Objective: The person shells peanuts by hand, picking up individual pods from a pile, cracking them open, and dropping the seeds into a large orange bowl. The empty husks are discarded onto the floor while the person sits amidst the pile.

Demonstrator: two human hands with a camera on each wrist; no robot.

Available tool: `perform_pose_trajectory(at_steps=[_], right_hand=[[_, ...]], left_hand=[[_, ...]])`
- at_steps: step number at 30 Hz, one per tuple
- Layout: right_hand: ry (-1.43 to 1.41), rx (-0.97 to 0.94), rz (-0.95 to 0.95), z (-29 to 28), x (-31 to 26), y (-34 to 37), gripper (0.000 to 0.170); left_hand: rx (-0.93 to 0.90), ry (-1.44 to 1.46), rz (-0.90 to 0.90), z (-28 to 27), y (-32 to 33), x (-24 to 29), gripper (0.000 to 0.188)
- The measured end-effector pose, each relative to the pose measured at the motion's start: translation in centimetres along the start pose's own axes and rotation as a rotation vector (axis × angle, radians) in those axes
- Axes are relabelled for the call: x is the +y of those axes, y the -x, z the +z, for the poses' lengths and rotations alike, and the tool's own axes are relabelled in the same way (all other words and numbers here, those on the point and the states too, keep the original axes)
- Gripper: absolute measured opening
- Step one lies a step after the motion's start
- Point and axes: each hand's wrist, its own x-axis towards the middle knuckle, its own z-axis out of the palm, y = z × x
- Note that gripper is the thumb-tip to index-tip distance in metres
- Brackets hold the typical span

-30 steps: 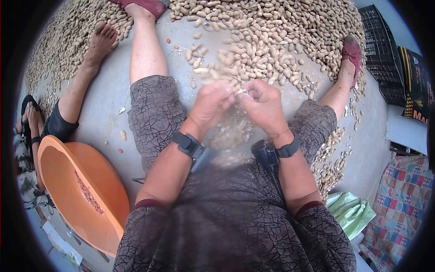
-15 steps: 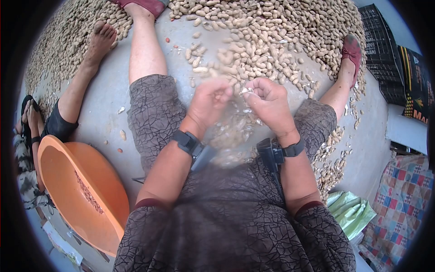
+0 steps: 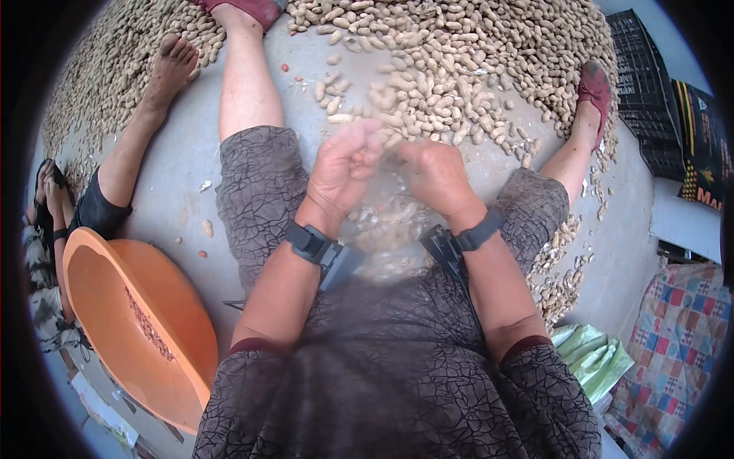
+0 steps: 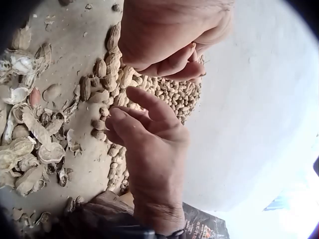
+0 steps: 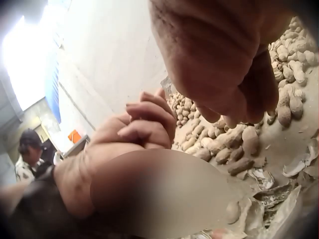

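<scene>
My left hand is raised over the floor between the legs, its fingers curled in toward the palm; nothing shows held in it. Just across from it, my right hand is bent down at the wrist, its fingertips blurred in the head view. The left wrist view gives the right hand with thumb and forefinger loosely bent and apart. A gap separates the two hands. Below them lie broken peanut shells, with a reddish kernel among them. Whole peanuts are heaped just beyond the fingers.
At the left stands an orange basin with peanut kernels inside. Another person's bare foot is beside the heap. Black crates, a printed sack, a green bag and a checkered cloth are at the right.
My hands met at a peanut shell one second ago, then parted. The pale shell piece in the right hand no longer shows, and that hand has turned downward. The left hand has drawn slightly leftward.
</scene>
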Motion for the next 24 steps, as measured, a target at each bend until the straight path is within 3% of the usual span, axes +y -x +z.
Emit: perform_pose_trajectory(at_steps=[3,7,13,15,16,18,24], right_hand=[[0.196,-0.065,-0.073,1.9,0.6,-0.5,0.008],[0.158,-0.091,-0.046,2.7,1.3,-0.6,0.017],[0.103,-0.055,0.14,1.8,0.8,-0.8,0.011],[-0.432,-0.028,0.314,1.0,0.7,-1.1,0.01],[-0.429,-0.027,0.313,0.1,0.5,-1.1,0.01],[-1.0,-0.107,0.529,-1.7,-0.2,-0.9,0.012],[-1.136,-0.039,0.454,-1.8,0.6,-0.1,0.017]], left_hand=[[0.059,0.041,-0.006,0.2,0.3,0.2,0.021],[0.022,0.097,-0.013,0.1,0.3,0.3,0.022],[0.15,-0.14,0.032,0.5,0.1,0.0,0.015],[0.192,-0.251,-0.011,0.5,0.1,-0.2,0.022],[0.19,-0.251,-0.01,0.5,0.0,-0.4,0.022],[0.217,-0.421,-0.061,0.7,-0.1,-0.8,0.021],[-0.014,-0.375,-0.136,2.3,0.9,-0.8,0.018]])
